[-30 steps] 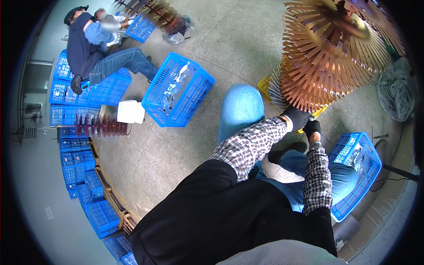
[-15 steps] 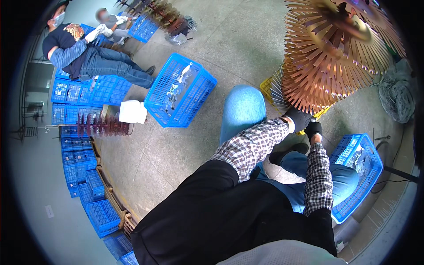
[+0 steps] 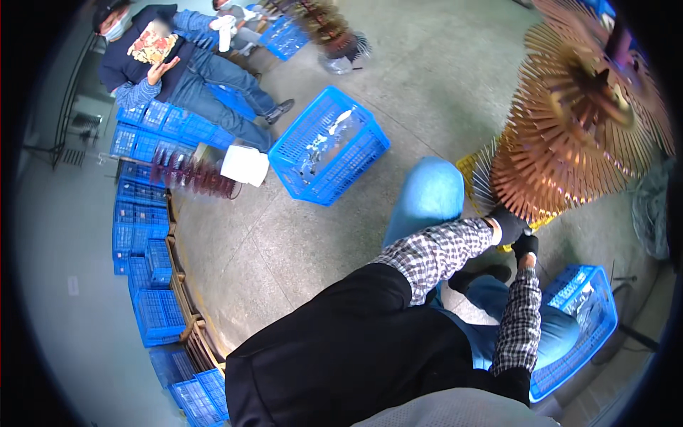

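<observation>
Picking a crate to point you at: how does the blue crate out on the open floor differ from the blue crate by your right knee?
The floor crate stands apart, well beyond both gloved hands, and shows whole; the knee crate sits close under the right hand and is partly hidden by the leg. The floor crate looks larger in view. Both are blue lattice plastic and hold pale, shiny pieces. The left hand is at the copper-coloured rack.

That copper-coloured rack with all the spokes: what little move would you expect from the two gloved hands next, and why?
Probably a small reach up to the lowest spokes. Both hands, left hand and right hand, wear black gloves and sit close together under the bottom tier of the copper-coloured rack. What they pinch is too small to tell. A blue crate lies by the right knee.
</observation>
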